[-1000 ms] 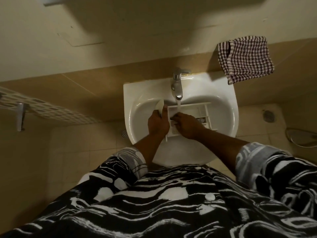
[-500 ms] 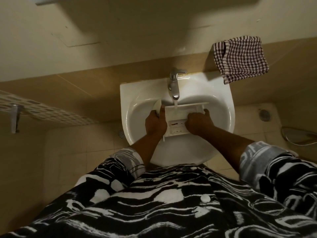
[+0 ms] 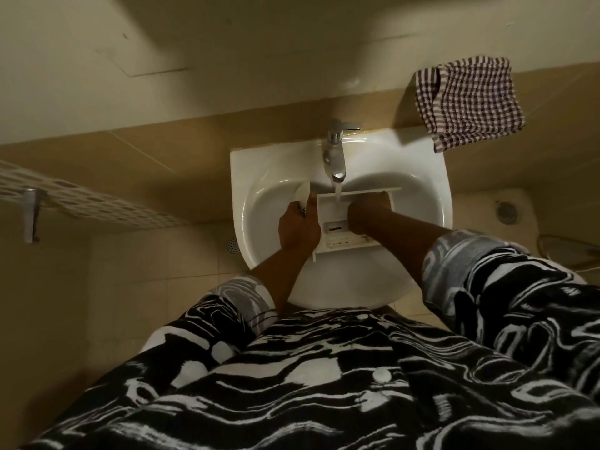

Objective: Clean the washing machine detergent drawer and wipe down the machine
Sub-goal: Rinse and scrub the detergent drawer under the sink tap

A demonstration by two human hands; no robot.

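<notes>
The white detergent drawer (image 3: 334,212) lies in the white sink basin (image 3: 418,196) under the chrome tap (image 3: 336,157), and running water falls onto its far part. My left hand (image 3: 298,228) grips the drawer's left edge and also holds a small white piece (image 3: 302,193) that sticks up past the fingers. My right hand (image 3: 367,214) is down inside the drawer's right compartments; its fingers are hidden, so I cannot tell how they lie. The washing machine is out of view.
A checked brown-and-white cloth (image 3: 467,102) hangs on the wall at the sink's back right. A perforated white shelf (image 3: 81,203) juts from the wall at left. Floor drains (image 3: 505,211) sit on the tiled floor beside the sink.
My right hand has moved from the drawer's near middle out to its right compartments and deeper in. The left hand keeps its grip; the drawer stays under the running water.
</notes>
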